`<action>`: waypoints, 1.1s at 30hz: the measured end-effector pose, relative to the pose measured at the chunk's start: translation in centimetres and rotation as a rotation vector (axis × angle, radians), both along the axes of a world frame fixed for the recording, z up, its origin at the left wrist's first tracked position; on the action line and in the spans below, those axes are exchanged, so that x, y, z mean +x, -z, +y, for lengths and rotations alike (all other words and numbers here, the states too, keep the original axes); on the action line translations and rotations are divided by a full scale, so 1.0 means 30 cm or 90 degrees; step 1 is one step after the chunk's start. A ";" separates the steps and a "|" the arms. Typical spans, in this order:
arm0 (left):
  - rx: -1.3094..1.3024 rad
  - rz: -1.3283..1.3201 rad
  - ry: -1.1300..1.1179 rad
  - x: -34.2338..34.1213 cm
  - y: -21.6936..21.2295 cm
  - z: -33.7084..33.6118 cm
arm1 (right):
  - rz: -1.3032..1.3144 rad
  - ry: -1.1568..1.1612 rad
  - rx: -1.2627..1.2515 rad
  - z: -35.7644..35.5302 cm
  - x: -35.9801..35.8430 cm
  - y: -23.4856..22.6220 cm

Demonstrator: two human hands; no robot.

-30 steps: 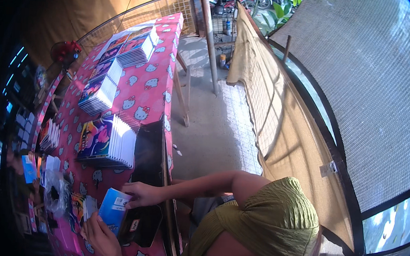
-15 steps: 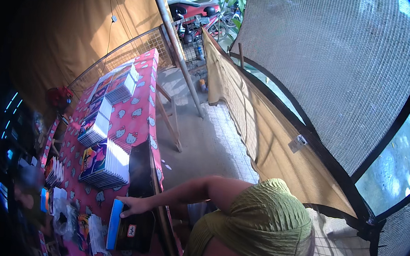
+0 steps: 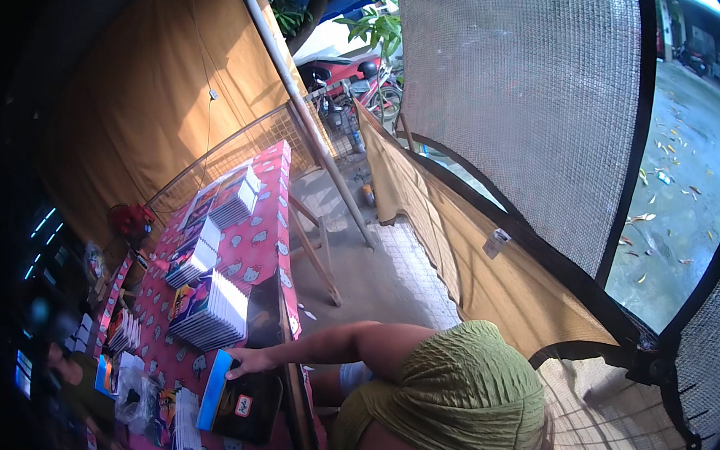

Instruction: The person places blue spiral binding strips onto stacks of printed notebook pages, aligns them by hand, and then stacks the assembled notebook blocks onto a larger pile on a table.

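My right arm comes from a green textured sleeve (image 3: pixel 482 395) and reaches left over the table. My right hand (image 3: pixel 249 362) is closed at the far corner of a blue flat piece (image 3: pixel 213 391), thumb on top, the other fingers mostly hidden. The blue piece lies along the left side of a dark, flat, glossy thing (image 3: pixel 248 407) with a small red-edged white label; whether the two are joined I cannot tell. Just beyond the hand stands a tall stack of booklets (image 3: pixel 214 311) with colourful covers and white edges. My left hand is not in view.
More booklet stacks (image 3: pixel 194 254) run along the pink patterned tablecloth (image 3: pixel 252 255). Fanned booklets (image 3: pixel 184 418) and clear plastic (image 3: pixel 137 398) lie left of the dark thing. Another person (image 3: pixel 82 376) is at far left. A metal pole (image 3: pixel 302 106) and tan netting (image 3: pixel 459 258) border the area.
The whole view has shifted, so the table and stacks sit lower and further right in the picture. My right hand keeps its place on the blue piece.
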State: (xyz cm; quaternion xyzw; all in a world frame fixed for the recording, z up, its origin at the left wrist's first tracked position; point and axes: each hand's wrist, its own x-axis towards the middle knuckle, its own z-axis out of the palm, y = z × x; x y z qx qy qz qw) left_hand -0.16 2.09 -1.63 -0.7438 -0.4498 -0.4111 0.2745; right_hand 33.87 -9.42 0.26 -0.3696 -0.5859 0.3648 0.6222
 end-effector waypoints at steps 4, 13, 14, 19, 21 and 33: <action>-0.014 -0.001 0.003 -0.020 0.018 0.010 | -0.102 0.229 0.001 -0.038 -0.006 -0.017; -0.050 0.032 -0.062 -0.205 0.056 0.029 | -0.797 0.399 0.264 0.081 -0.350 -0.219; -0.048 0.035 -0.063 -0.201 0.054 0.027 | -0.806 0.389 0.263 0.104 -0.347 -0.202; -0.069 0.118 -0.187 -0.348 0.036 0.008 | -0.868 0.245 0.122 0.162 -0.356 -0.229; -0.086 0.177 -0.256 -0.357 0.026 0.002 | -0.872 0.182 0.076 0.152 -0.367 -0.266; -0.292 -0.304 0.207 0.068 -0.295 -0.404 | -0.646 0.172 0.222 0.121 -0.324 -0.228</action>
